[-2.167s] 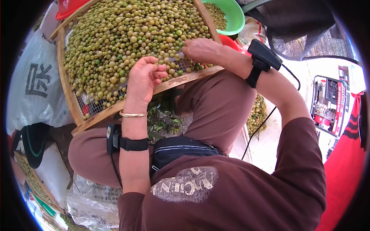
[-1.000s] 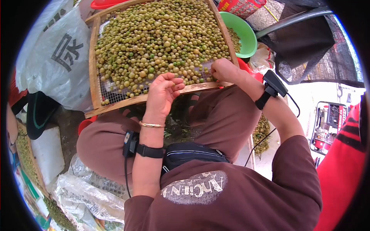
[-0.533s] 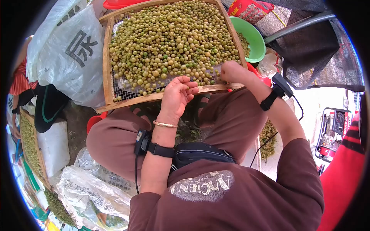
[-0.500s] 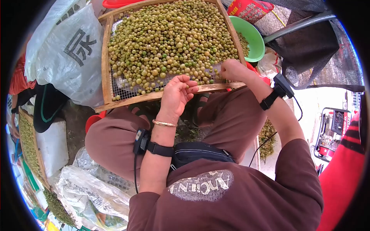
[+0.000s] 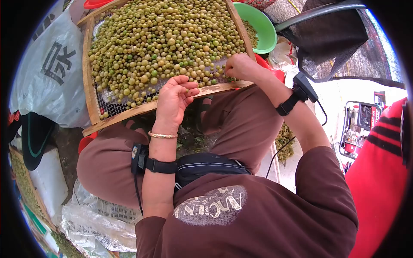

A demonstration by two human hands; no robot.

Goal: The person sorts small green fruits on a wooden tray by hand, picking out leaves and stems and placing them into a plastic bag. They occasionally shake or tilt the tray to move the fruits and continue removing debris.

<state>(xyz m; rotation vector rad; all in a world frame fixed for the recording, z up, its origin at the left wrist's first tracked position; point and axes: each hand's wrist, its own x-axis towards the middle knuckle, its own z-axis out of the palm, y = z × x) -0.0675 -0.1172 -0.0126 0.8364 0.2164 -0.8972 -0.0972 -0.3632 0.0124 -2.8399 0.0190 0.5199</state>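
Note:
Small round yellow-green fruits (image 5: 167, 47) are heaped on a wire mesh screen (image 5: 114, 104) with a wooden frame (image 5: 89, 77). My left hand (image 5: 172, 101) hovers just over the near rail, palm turned up, with the fingers curled in toward the thumb; whatever they hold is too small to name. At the near right corner of the screen, my right hand (image 5: 244, 68) is closed with its fingertips pointing down at a few loose fruits. Its back and knuckles hide what is pinched there.
A green basin (image 5: 263, 32) with small fruits stands beyond the right rail. To the left bulges a white plastic sack (image 5: 56, 81). Below the screen are my knees (image 5: 107, 167). A machine in a metal frame (image 5: 359, 129) stands at far right.
The view has shifted, so the screen and both hands appear further left and slightly higher. The left fingers have curled a little; the right hand stays closed at the same corner.

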